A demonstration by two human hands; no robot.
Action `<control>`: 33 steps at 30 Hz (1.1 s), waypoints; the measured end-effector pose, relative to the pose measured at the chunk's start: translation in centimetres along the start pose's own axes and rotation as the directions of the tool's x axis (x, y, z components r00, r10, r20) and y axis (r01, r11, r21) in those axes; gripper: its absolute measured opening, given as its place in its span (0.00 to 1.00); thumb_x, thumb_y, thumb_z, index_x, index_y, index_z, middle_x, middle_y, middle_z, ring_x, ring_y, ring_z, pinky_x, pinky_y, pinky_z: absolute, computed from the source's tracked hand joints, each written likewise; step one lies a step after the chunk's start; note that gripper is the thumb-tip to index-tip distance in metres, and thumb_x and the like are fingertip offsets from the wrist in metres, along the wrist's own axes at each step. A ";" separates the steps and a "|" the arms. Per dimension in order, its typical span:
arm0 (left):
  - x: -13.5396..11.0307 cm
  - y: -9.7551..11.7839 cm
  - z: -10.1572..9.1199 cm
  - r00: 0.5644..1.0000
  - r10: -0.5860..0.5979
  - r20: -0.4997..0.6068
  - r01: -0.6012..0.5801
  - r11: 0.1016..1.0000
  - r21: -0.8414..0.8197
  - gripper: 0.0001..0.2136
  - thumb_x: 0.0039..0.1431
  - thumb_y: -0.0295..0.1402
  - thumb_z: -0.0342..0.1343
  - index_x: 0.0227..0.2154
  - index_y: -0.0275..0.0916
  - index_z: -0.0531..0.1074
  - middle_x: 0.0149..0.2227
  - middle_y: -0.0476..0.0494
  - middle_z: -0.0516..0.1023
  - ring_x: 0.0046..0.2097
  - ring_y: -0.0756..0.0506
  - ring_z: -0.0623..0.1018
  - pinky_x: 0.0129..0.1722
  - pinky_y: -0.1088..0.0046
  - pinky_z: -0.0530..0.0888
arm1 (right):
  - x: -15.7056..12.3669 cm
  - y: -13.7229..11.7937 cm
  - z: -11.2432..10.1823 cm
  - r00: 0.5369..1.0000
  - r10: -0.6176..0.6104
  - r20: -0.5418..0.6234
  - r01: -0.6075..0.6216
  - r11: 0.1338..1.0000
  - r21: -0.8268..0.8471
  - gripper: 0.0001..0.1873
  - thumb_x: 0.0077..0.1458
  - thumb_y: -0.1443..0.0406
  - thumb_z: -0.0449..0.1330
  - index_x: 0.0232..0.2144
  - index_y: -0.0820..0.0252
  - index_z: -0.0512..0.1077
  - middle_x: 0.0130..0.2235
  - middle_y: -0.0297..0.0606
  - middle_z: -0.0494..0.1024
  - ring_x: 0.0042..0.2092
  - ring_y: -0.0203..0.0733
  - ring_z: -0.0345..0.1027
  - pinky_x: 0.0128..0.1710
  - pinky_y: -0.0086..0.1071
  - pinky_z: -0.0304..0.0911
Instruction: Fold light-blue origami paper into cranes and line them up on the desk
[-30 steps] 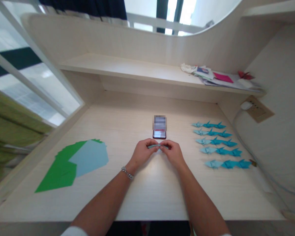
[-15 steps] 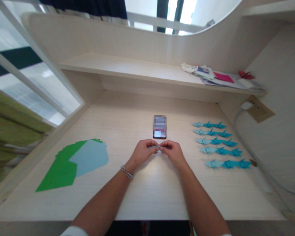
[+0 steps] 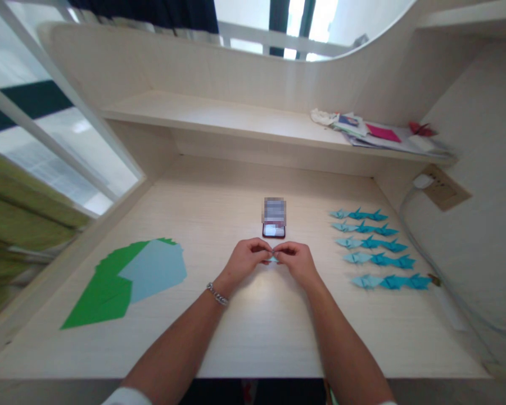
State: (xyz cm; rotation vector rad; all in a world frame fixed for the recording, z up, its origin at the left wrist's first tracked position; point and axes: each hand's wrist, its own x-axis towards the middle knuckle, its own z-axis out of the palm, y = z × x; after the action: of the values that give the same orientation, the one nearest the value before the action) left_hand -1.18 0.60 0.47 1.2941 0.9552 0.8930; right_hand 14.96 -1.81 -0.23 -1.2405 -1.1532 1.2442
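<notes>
Between my fingertips is a small piece of folded light-blue paper [image 3: 273, 259], mostly hidden by the fingers. My left hand [image 3: 248, 257] pinches it from the left, a chain bracelet on that wrist. From the right, my right hand [image 3: 296, 257] pinches the same paper, its fingertips touching those of the left. Just beyond the hands lies a phone [image 3: 274, 230] with its screen lit. Several rows of blue folded paper cranes [image 3: 379, 259] stand to the right, each row running from pale to deeper blue.
Fanned green paper sheets [image 3: 105, 292] and light-blue sheets [image 3: 160, 270] lie on the desk at left. Papers [image 3: 383, 133] rest on the shelf [image 3: 219, 115] at the back. A white cable [image 3: 421, 242] runs from the wall socket [image 3: 447, 191] along the right side.
The fingers of my left hand have shifted slightly, and less of the folded paper shows at the left thumb. Everything else stays where it was.
</notes>
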 end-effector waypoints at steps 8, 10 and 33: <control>-0.1 0.3 0.1 1.000 -0.007 0.023 0.008 0.999 -0.033 0.03 0.45 0.26 0.59 0.26 0.34 0.75 0.24 0.47 0.76 0.27 0.50 0.74 0.29 0.74 0.73 | -0.1 -0.1 -0.1 0.999 -0.005 0.037 0.005 1.000 0.012 0.07 0.39 0.66 0.64 0.27 0.60 0.77 0.26 0.35 0.78 0.27 0.37 0.69 0.28 0.30 0.67; -0.1 0.4 0.1 1.000 0.005 0.021 -0.004 1.000 -0.028 0.03 0.45 0.26 0.59 0.26 0.34 0.75 0.25 0.47 0.76 0.27 0.50 0.74 0.30 0.74 0.73 | -0.1 -0.2 -0.1 1.000 -0.023 0.015 0.024 1.000 -0.012 0.06 0.39 0.67 0.64 0.26 0.60 0.77 0.25 0.36 0.78 0.26 0.37 0.69 0.27 0.30 0.66; 0.0 -0.6 -0.2 0.998 0.059 0.030 -0.062 0.992 0.112 0.05 0.47 0.29 0.60 0.29 0.35 0.76 0.28 0.45 0.78 0.30 0.49 0.76 0.33 0.72 0.73 | 0.1 0.4 -0.4 0.997 0.074 0.014 -0.074 0.997 -0.014 0.13 0.40 0.59 0.66 0.29 0.62 0.78 0.28 0.39 0.79 0.28 0.39 0.70 0.28 0.32 0.67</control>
State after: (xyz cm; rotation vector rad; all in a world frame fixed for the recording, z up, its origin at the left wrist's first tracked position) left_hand -1.33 0.62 -0.09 1.4347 0.9616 0.8763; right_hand 15.35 -1.73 -0.62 -1.2965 -1.1369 1.3044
